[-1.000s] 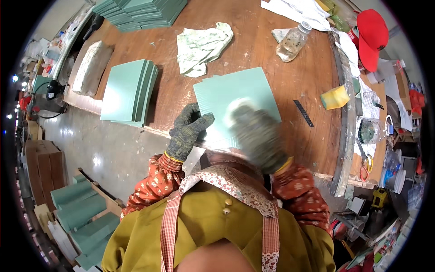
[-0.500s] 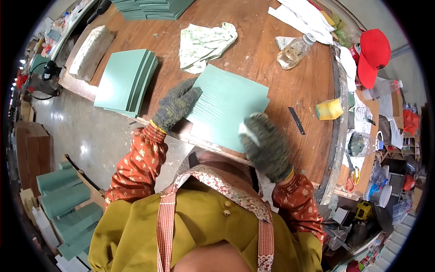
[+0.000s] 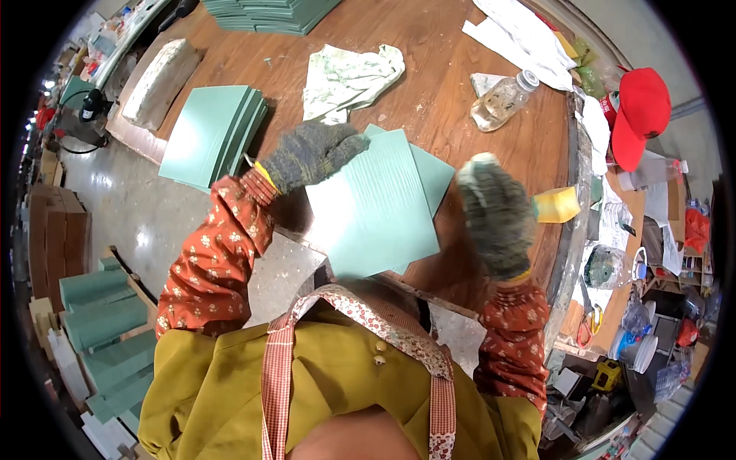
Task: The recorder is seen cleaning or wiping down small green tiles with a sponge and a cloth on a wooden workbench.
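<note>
A flat, glossy green panel (image 3: 376, 215) lies askew over another green panel (image 3: 434, 172) near the table's front edge. My left hand (image 3: 318, 156), in a dark grey knit glove, grips the upper panel at its upper left corner. To the right of both panels, apart from them, is my gloved right hand (image 3: 497, 218). Its fingers are bent around something pale that shows at the fingertips (image 3: 483, 161); what it is I cannot make out. A yellow sponge (image 3: 557, 205) sits just right of that hand. A crumpled, stained white cloth (image 3: 349, 80) lies beyond the panels.
A stack of green panels (image 3: 211, 134) stands at the left table edge, beside a wrapped white block (image 3: 161, 83). Another stack (image 3: 268, 14) is at the back. On the right are a bottle with liquid (image 3: 502, 103), a red cap (image 3: 641, 115) and scissors (image 3: 589, 326).
My left hand has moved up and turned the upper panel, baring the one beneath. My right hand has come off the panel toward the right, now over the dark strip's place.
</note>
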Motion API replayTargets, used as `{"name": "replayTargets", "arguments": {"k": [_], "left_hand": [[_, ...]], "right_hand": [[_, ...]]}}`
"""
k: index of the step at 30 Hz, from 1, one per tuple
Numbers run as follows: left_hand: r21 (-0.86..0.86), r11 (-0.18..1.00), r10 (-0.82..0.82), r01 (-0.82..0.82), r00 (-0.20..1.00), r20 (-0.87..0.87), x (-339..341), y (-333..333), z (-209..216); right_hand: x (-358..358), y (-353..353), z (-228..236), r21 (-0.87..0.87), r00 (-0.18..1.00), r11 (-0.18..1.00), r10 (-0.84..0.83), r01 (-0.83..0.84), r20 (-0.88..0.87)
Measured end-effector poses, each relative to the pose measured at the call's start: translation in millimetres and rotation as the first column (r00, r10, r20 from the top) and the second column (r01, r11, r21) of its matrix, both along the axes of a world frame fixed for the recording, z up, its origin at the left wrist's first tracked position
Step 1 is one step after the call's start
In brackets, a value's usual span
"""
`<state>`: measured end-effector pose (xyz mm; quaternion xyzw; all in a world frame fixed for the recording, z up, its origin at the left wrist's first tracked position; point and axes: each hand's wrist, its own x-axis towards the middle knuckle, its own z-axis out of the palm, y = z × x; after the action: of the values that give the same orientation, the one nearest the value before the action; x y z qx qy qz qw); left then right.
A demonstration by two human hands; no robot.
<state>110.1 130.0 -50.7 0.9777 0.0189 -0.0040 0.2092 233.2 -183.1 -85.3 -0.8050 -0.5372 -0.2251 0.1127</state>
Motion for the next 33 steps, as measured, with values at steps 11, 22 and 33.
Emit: {"name": "replayTargets", "arguments": {"k": [11,22,33], "left_hand": [[-0.271,0.898,0.423,-0.347,0.851,0.312,-28.1,-9.5,27.5],[-0.856,0.164,0.654,-0.491,0.703,-0.278,-120.6,-101.2,-26.2],[-0.891,0.219,0.471,-0.398,0.843,-0.261,-128.4,-75.3,-19.4]], "right_hand": [[-13.1,-43.3,32.0,-0.131,0.893,0.890,-0.447,0.436,-0.063],[-112.8,-58.2,-10.0,-0.299,0.886,0.927,-0.324,0.227,-0.333],[-130.5,-115.9,-4.2,-0.418,0.834,0.904,-0.296,0.087,-0.466]]}}
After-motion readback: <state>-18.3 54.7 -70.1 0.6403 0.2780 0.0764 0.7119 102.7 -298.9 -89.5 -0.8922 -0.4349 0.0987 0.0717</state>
